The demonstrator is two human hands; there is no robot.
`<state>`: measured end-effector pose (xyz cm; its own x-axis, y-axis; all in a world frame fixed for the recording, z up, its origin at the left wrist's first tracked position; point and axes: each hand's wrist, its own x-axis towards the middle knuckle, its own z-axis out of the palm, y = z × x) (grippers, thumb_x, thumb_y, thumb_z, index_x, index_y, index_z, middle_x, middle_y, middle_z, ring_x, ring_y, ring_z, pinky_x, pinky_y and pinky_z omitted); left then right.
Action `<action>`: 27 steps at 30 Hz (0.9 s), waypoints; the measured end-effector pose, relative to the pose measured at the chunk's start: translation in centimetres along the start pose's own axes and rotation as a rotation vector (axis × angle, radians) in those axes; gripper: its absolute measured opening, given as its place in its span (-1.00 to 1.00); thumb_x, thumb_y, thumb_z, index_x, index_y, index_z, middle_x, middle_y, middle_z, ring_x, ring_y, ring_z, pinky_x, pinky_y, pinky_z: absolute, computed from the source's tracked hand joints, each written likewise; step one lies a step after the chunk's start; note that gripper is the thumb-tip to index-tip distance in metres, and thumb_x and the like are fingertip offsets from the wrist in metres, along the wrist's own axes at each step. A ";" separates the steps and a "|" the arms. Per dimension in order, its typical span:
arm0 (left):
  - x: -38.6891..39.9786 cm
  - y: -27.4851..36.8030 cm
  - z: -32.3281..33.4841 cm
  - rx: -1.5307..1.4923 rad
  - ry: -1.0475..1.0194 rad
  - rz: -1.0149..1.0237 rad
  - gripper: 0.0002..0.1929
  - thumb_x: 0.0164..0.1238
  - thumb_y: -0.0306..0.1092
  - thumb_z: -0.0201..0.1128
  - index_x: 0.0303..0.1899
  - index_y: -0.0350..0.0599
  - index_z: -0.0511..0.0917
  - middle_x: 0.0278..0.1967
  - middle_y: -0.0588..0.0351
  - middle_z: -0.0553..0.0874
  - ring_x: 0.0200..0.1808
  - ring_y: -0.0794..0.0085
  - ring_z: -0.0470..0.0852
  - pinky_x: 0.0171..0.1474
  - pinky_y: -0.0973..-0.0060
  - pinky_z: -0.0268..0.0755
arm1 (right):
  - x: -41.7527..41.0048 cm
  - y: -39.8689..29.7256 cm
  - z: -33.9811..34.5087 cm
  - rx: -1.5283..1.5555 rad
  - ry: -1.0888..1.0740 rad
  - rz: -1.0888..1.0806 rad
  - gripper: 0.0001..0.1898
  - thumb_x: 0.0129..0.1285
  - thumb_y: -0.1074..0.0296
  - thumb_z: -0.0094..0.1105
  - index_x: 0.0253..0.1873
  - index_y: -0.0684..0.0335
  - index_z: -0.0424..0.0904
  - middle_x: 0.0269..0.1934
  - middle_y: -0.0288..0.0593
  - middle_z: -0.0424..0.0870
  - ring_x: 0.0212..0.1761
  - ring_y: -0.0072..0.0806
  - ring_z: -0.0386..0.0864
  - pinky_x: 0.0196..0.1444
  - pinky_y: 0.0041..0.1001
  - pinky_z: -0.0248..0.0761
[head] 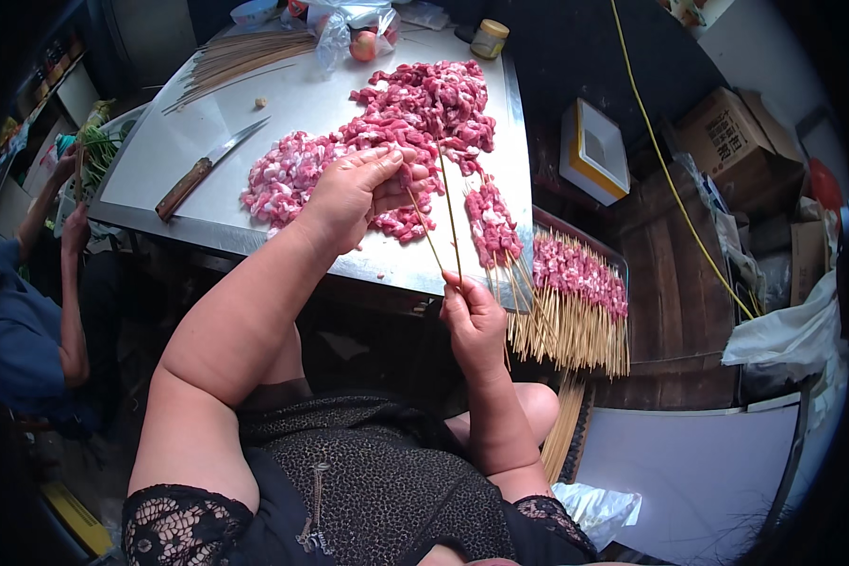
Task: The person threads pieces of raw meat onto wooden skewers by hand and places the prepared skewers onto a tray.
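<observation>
My left hand (357,187) is over the front of the raw meat pile (424,106), pinching a small piece of meat (405,177) at the upper end of a thin skewer. Two wooden skewers (455,226) fan upward from my right hand (475,318), which grips them by their lower ends just past the table's front edge. The second skewer shows no meat on it. Beside them, several loaded meat skewers (494,219) lie at the right edge of the metal tabletop (255,92), handles toward me.
A knife (205,173) with a wooden handle lies left, below loose skewers (244,60). A tray to the right holds many loaded skewers (580,283). At the back are a jar (489,39) and a bagged apple (363,46). Another person (28,311) handles green vegetables (99,152) at left.
</observation>
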<state>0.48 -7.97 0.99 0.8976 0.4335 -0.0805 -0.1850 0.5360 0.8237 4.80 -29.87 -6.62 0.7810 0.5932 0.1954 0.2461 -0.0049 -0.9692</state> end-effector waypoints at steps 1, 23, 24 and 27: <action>-0.2 0.1 0.1 -0.010 -0.015 -0.016 -0.73 0.49 -0.34 -0.03 0.07 -0.29 0.45 -0.12 -0.06 0.67 -0.09 0.33 0.69 0.03 0.38 0.57 | 0.0 0.0 0.0 -0.033 0.004 -0.028 -0.80 0.32 0.52 0.09 0.00 0.35 0.59 -0.53 -0.36 0.52 -0.53 -0.73 0.43 -0.47 -0.68 0.31; 0.5 -0.7 -0.7 0.576 -0.229 -0.032 -0.74 0.41 -0.30 0.16 0.01 -0.23 0.58 -0.14 0.11 0.69 -0.14 0.53 0.65 -0.05 0.56 0.51 | 0.5 -0.5 0.7 0.312 0.044 0.112 -0.77 0.39 0.46 0.04 0.09 0.34 0.51 -0.49 -0.38 0.50 -0.54 -0.80 0.33 -0.50 -0.77 0.18; 1.0 0.2 -1.0 0.829 -0.190 0.087 -0.76 0.37 -0.34 0.19 -0.03 -0.23 0.60 -0.16 0.10 0.69 -0.16 0.52 0.66 -0.07 0.57 0.50 | 0.5 -0.5 0.4 0.334 0.063 0.128 -0.77 0.39 0.47 0.03 0.09 0.35 0.51 -0.48 -0.39 0.50 -0.54 -0.81 0.32 -0.50 -0.78 0.17; 0.9 1.6 -2.9 1.280 -0.145 0.365 -0.84 0.22 -0.42 0.29 -0.17 -0.17 0.66 -0.23 0.06 0.67 -0.18 0.39 0.66 -0.10 0.49 0.49 | 0.3 -0.5 0.3 0.334 0.067 0.115 -0.77 0.39 0.47 0.03 0.08 0.34 0.51 -0.48 -0.39 0.50 -0.54 -0.81 0.31 -0.50 -0.79 0.16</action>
<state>-0.13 -4.59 0.63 0.9264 0.2823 0.2493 0.0095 -0.6793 0.7338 4.78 -29.45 -6.14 0.8311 0.5503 0.0806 -0.0383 0.2013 -0.9788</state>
